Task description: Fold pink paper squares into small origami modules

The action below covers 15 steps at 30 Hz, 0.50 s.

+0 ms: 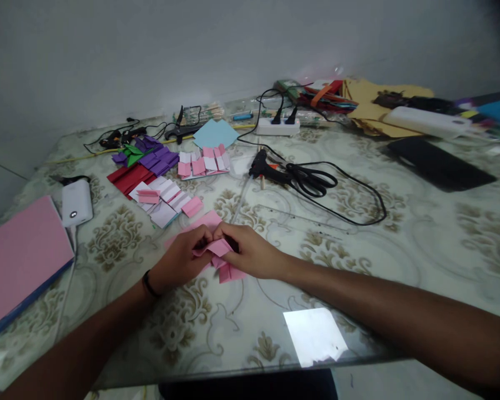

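Between my two hands is a folded piece of pink paper, pinched from both sides a little above the tabletop. My left hand is closed on its left edge, fingers curled and thumb underneath. On the right edge, my right hand grips it with the thumb toward me. More pink paper lies behind and below the hands, partly covered by them. Just beyond sit folded white and pink paper pieces, and another such group stands farther back.
A black glue gun with a coiled cable lies past my right hand. A white power strip holds two plugs. At left are a white power bank and a pink sheet stack. A black flat object rests at right.
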{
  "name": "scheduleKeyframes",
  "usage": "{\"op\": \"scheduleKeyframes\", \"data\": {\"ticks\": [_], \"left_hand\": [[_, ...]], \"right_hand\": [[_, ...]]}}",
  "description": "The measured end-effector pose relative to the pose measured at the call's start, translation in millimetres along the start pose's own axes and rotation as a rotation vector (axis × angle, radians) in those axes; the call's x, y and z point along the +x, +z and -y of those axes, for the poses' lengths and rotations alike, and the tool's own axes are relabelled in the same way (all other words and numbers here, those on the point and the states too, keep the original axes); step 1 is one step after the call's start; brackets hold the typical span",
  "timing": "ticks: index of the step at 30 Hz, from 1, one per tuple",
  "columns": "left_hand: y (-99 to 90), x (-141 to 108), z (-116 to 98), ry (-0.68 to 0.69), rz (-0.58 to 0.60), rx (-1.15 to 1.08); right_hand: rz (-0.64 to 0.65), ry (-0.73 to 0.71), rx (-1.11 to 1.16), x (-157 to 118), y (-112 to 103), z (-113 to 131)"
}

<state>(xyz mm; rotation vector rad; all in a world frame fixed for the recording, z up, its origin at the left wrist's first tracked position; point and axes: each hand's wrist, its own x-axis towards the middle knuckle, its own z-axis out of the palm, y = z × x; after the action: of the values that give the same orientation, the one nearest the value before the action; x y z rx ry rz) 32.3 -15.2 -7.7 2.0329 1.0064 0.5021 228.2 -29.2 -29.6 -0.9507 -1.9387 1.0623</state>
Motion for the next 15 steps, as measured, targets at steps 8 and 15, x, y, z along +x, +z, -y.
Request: {"op": "scheduleKeyframes", "data": {"ticks": [8,15], "left_hand": [[-0.3,0.7,-0.7,-0.007,-0.004,-0.007],[-0.4,0.4,-0.7,0.001,-0.005,-0.009]], "right_hand": [[0.002,-0.004,0.0,0.4,0.7,-0.4],[0.001,0.002,-0.001,0.3,0.1,-0.2]]}}
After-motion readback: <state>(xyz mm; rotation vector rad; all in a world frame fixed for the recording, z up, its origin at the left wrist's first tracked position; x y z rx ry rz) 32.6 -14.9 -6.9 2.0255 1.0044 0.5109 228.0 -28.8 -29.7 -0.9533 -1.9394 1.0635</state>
